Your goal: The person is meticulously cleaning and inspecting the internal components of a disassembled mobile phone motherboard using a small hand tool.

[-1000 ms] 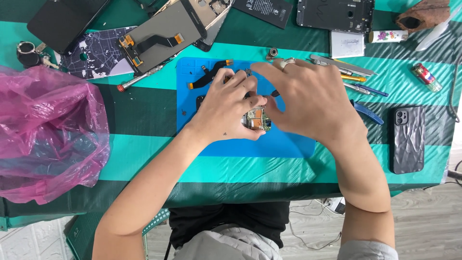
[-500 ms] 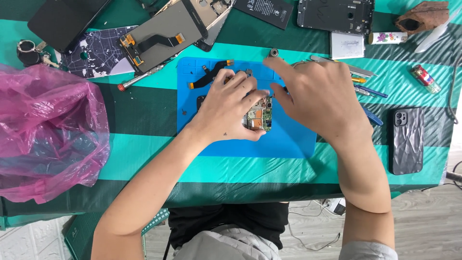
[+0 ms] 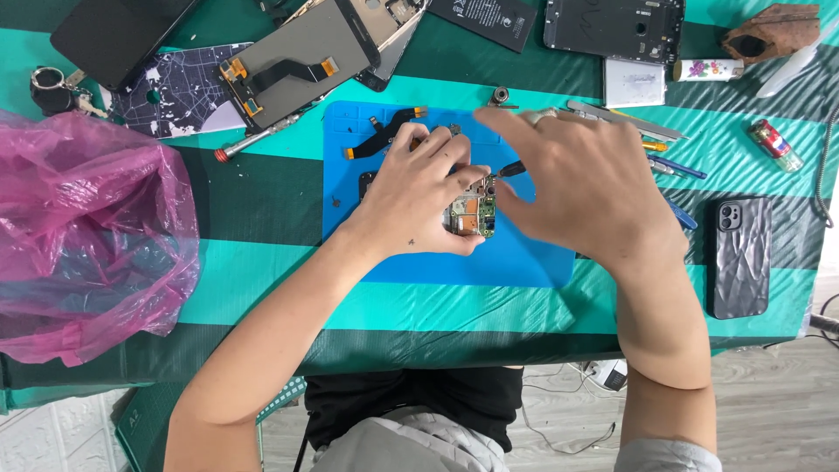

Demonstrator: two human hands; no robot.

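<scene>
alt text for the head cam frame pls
Two bare hands work on a small circuit board on a blue mat: the left hand pins it, the right hand hovers beside it. Phone parts, tools and a pink plastic bag surround them.

Pink plastic bag (image 3: 83, 232) left; black phone case (image 3: 739, 255) right; red-tipped screwdriver (image 3: 260, 140) beside blue mat.

We sit at a phone-repair bench: a blue mat (image 3: 524, 262) on a striped tablecloth (image 3: 262, 297), with opened phones (image 3: 612, 26), screens (image 3: 297, 61) and tools (image 3: 647, 135) around.
</scene>
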